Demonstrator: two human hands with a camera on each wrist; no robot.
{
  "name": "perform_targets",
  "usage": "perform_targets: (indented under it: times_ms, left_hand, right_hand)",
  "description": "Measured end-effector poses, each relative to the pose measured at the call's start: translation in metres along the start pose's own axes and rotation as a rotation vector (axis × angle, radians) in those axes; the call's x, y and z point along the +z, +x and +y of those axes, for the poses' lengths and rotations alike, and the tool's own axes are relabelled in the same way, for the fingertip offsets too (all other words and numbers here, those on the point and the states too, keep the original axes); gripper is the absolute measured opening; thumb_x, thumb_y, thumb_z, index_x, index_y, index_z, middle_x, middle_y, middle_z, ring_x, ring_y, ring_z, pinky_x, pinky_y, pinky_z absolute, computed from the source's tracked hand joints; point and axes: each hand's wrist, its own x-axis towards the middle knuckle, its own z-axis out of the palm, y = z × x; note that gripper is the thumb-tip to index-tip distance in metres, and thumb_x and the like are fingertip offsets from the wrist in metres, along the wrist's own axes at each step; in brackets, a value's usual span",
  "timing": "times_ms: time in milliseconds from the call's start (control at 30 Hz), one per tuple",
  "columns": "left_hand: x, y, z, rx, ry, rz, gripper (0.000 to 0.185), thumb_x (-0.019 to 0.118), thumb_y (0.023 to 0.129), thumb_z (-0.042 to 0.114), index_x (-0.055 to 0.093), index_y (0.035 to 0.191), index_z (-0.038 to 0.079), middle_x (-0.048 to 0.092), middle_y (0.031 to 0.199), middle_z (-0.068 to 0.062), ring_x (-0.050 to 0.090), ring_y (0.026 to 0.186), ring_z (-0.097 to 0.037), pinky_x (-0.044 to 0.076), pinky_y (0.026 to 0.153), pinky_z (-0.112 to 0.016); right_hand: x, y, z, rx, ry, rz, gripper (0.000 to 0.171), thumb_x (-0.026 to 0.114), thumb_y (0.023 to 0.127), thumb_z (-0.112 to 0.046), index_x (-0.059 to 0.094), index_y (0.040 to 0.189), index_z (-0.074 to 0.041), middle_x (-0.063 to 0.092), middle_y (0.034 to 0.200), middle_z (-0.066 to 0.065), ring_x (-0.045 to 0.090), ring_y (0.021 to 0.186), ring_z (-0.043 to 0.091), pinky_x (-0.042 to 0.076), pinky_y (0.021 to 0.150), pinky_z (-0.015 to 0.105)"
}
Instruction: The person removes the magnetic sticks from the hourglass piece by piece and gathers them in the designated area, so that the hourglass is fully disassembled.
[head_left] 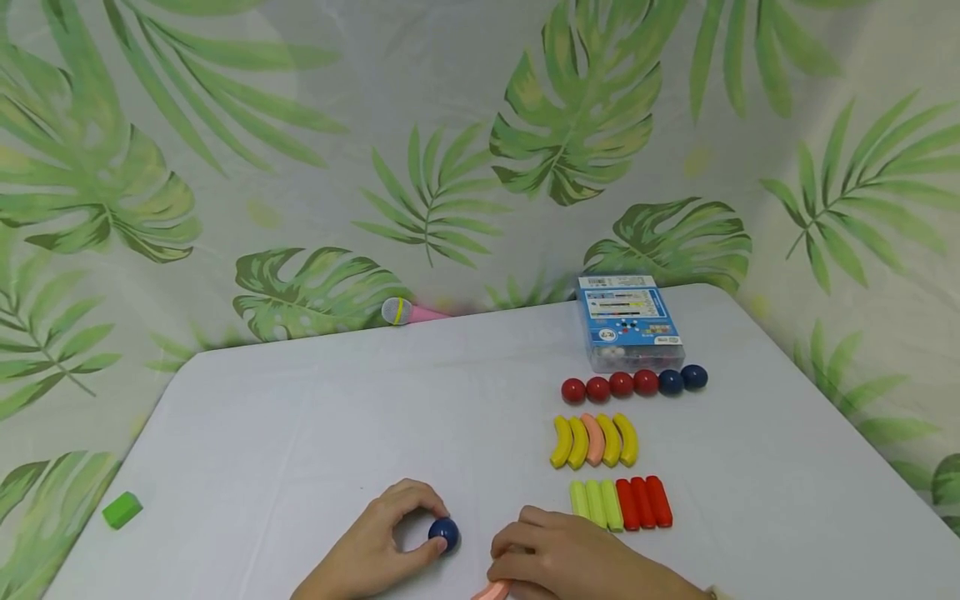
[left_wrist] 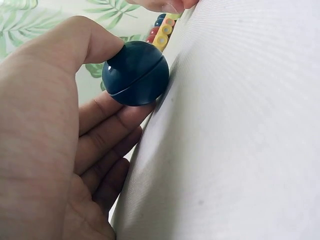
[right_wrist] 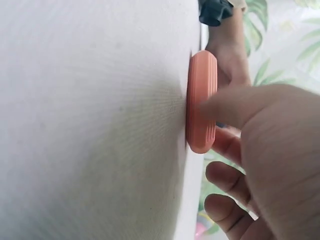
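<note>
My left hand (head_left: pixel 386 537) pinches a dark blue ball (head_left: pixel 444 534) between thumb and fingertips, low over the white table. In the left wrist view a groove runs round the ball (left_wrist: pixel 136 74). To the right, my right hand (head_left: pixel 558 554) has thumb and index finger about a salmon-pink curved piece (head_left: pixel 492 591) at the bottom edge of the head view. Ridges show along this piece (right_wrist: pixel 201 75) in the right wrist view, where it stands on edge at the tabletop. The other right fingers curve loosely beside it.
On the right of the table (head_left: pixel 300 433) lie a row of red balls (head_left: pixel 621 384) and blue balls (head_left: pixel 682 380), yellow curved pieces (head_left: pixel 562 442) around a pink one (head_left: pixel 593 440), and lime sticks (head_left: pixel 594 502) beside red sticks (head_left: pixel 643 502). Behind are a blue-labelled box (head_left: pixel 630 321), a toy microphone (head_left: pixel 408 312); far left, a green block (head_left: pixel 122 510).
</note>
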Motion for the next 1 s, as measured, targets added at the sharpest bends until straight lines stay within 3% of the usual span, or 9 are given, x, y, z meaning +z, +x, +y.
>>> perform_targets:
  times_ms: [167,400,533,633,733,833,1000]
  left_hand:
    - [0.0,-0.001,0.001,-0.008,-0.003,0.001,0.022,0.077,0.095,0.027,0.063,0.111,0.032,0.064,0.113,0.017,0.061,0.107,-0.007,0.052,0.095,-0.029]
    - [0.0,-0.001,0.0,-0.02,-0.009,0.002,0.022,0.077,0.094,0.028,0.064,0.111,0.033,0.064,0.112,0.017,0.061,0.107,-0.007,0.052,0.095,-0.029]
    - [0.001,0.0,0.0,-0.008,-0.011,0.004,0.022,0.077,0.095,0.027,0.064,0.111,0.032,0.064,0.112,0.017,0.061,0.107,-0.007,0.052,0.095,-0.028]
    - [0.001,0.001,0.0,0.019,-0.002,0.014,0.023,0.077,0.094,0.025,0.064,0.112,0.032,0.065,0.112,0.017,0.061,0.106,-0.007,0.052,0.095,-0.028]
    - [0.001,0.001,0.0,0.038,0.003,0.019,0.024,0.078,0.094,0.023,0.064,0.112,0.031,0.065,0.111,0.017,0.061,0.106,-0.008,0.051,0.095,-0.028]
    - [0.001,0.001,0.0,0.027,-0.003,0.013,0.024,0.078,0.094,0.023,0.064,0.112,0.032,0.065,0.112,0.017,0.061,0.107,-0.008,0.051,0.096,-0.027]
    - [0.001,0.0,0.0,0.007,-0.002,0.004,0.024,0.077,0.094,0.025,0.063,0.112,0.033,0.065,0.112,0.018,0.061,0.107,-0.007,0.051,0.095,-0.028]
  right_hand:
    - [0.0,0.0,0.0,-0.001,-0.013,-0.02,0.034,0.057,0.103,-0.048,0.07,0.127,-0.027,0.067,0.12,-0.013,0.055,0.105,-0.001,0.044,0.089,0.006]
    - [-0.015,-0.004,0.001,0.088,0.0,0.008,0.028,0.062,0.102,-0.04,0.071,0.127,-0.03,0.067,0.118,-0.015,0.056,0.107,0.001,0.05,0.088,0.012]
    - [-0.029,-0.011,0.008,0.129,-0.038,0.093,0.024,0.067,0.101,-0.033,0.071,0.125,-0.031,0.066,0.119,-0.017,0.056,0.108,0.002,0.054,0.09,0.018]
    - [-0.04,-0.017,0.02,0.127,-0.083,0.205,0.022,0.071,0.098,-0.025,0.072,0.12,-0.029,0.067,0.118,-0.018,0.058,0.109,0.004,0.055,0.091,0.023]
    - [-0.052,-0.026,0.035,0.131,-0.147,0.28,0.025,0.077,0.093,-0.019,0.073,0.117,-0.024,0.07,0.116,-0.016,0.062,0.109,0.007,0.055,0.097,0.034]
    - [-0.062,-0.035,0.049,0.188,-0.198,0.301,0.028,0.082,0.088,-0.019,0.075,0.115,-0.023,0.07,0.115,-0.012,0.061,0.107,0.011,0.058,0.094,0.037]
    - [-0.076,-0.049,0.063,0.326,-0.234,0.287,0.029,0.087,0.083,-0.023,0.08,0.111,-0.025,0.062,0.104,-0.008,0.052,0.097,0.009,0.056,0.076,0.024]
